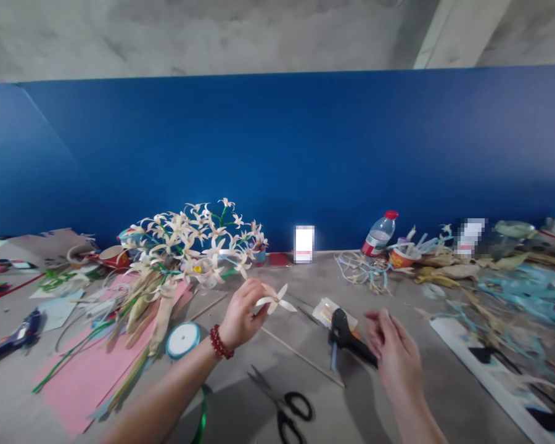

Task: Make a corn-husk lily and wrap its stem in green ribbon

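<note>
My left hand (243, 314), with a red bead bracelet on its wrist, is closed in a pinch on a small cream paper flower (275, 300) held above the grey table (398, 401). My right hand (394, 353) hovers just to the right of a black glue gun (346, 336) lying on the table. Its fingers are loosely curled and hold nothing. A thin wooden stick (300, 356) lies between the two hands. Black-handled scissors (282, 404) lie open near the front edge.
A bunch of cream paper flowers on green stems (189, 240) rests on pink paper (81, 376) at the left, beside a white ribbon spool (182, 340). A water bottle (379, 234), a cup (400, 256) and strips of leaf litter the right. A blue wall (305, 154) stands behind.
</note>
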Demonstrator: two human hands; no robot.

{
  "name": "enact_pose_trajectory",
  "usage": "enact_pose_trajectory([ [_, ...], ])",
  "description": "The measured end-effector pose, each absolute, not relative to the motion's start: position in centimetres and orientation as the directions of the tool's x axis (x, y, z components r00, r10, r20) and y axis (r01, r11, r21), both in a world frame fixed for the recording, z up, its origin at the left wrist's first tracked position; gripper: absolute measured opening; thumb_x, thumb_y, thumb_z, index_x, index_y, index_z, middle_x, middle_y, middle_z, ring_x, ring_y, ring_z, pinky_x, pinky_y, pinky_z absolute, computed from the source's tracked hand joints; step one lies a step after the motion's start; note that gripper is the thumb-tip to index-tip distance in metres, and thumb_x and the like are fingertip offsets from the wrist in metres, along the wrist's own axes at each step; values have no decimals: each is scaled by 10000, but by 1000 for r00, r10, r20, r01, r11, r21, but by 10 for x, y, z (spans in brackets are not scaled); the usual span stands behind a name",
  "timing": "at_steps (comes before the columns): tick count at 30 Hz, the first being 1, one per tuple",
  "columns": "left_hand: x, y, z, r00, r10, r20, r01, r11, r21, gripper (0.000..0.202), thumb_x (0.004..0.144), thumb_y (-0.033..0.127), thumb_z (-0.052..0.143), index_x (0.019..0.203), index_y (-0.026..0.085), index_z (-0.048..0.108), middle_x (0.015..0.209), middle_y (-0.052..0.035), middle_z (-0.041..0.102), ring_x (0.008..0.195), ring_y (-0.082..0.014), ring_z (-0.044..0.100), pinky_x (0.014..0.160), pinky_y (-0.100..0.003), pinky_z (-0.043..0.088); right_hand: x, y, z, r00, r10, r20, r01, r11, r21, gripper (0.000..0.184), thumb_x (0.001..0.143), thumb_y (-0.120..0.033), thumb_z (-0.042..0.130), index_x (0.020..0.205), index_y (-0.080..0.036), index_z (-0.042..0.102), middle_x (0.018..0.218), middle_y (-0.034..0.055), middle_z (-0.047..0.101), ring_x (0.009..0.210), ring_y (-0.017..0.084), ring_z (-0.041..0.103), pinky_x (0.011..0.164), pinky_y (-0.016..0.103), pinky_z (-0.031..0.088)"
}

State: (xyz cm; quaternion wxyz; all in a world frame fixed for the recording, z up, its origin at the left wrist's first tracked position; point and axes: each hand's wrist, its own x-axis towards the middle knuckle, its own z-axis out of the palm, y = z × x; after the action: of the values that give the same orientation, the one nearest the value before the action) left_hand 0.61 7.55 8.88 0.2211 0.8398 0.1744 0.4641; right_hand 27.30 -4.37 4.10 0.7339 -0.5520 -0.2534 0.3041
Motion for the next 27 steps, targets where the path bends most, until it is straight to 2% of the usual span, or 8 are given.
enact_pose_trajectory([
  [3, 5, 76, 79, 525, 518, 676, 101, -826, 554, 101, 866, 153, 582, 914, 202, 657, 898, -101, 702, 878, -235, 608, 816, -379, 467, 256, -46, 43, 605, 786, 129, 22, 145, -989, 392, 831, -556, 643, 761, -171, 669, 523, -46, 449, 439, 85, 401, 385, 183, 330],
  [6, 6, 69, 73, 546, 529, 650, 83, -806, 586, 108, 869, 163, 589, 940, 200, 661, 915, -101, 701, 887, -228, 616, 822, -370, 478, 227, -40, 42, 374, 897, 236, 221, 161, -962, 306, 816, -479, 684, 914, -190, 701, 742, 38, 661, 603, 156, 580, 536, 241, 490],
  [8, 7, 62, 71, 548, 550, 630, 73, -782, 620, 111, 866, 157, 600, 952, 199, 654, 910, -92, 691, 896, -221, 618, 826, -356, 482, 211, -33, 44, 240, 927, 289, 255, 227, -940, 286, 833, -408, 677, 1024, -195, 674, 895, 70, 699, 727, 187, 641, 677, 280, 542],
  [11, 9, 53, 72, 558, 565, 609, 57, -758, 650, 107, 858, 156, 621, 951, 201, 648, 900, -82, 689, 887, -214, 620, 832, -344, 483, 200, -26, 53, 103, 945, 310, 177, 289, -941, 263, 851, -358, 654, 1056, -195, 646, 953, 78, 695, 799, 193, 659, 749, 295, 553],
  [16, 10, 49, 76, 614, 494, 616, -4, -779, 628, 100, 873, 159, 603, 952, 204, 644, 901, -95, 703, 882, -223, 631, 822, -350, 487, 196, -21, 71, -31, 942, 333, 136, 334, -933, 158, 841, -348, 673, 841, -189, 663, 829, 30, 639, 726, 158, 602, 690, 248, 508],
  [22, 12, 50, 74, 686, 455, 568, -12, -773, 634, 90, 898, 210, 579, 941, 194, 657, 875, -114, 693, 858, -228, 626, 771, -347, 499, 194, -19, 65, -5, 939, 345, 114, 343, -932, 282, 836, -453, 662, 769, -180, 633, 740, 19, 610, 677, 158, 572, 631, 244, 473],
  [25, 12, 50, 74, 718, 410, 562, -31, -788, 615, 97, 906, 198, 564, 939, 197, 655, 871, -114, 703, 863, -229, 632, 783, -356, 498, 195, -19, 61, -3, 934, 356, 157, 352, -923, 263, 836, -422, 666, 744, -179, 626, 726, 15, 607, 675, 154, 564, 633, 242, 467],
  [27, 10, 55, 73, 735, 374, 565, -44, -806, 590, 114, 901, 183, 565, 970, 202, 653, 892, -117, 715, 885, -234, 636, 806, -368, 493, 197, -19, 60, -11, 940, 340, 172, 337, -926, 221, 844, -397, 654, 798, -181, 647, 747, 21, 634, 681, 160, 592, 633, 244, 480],
])
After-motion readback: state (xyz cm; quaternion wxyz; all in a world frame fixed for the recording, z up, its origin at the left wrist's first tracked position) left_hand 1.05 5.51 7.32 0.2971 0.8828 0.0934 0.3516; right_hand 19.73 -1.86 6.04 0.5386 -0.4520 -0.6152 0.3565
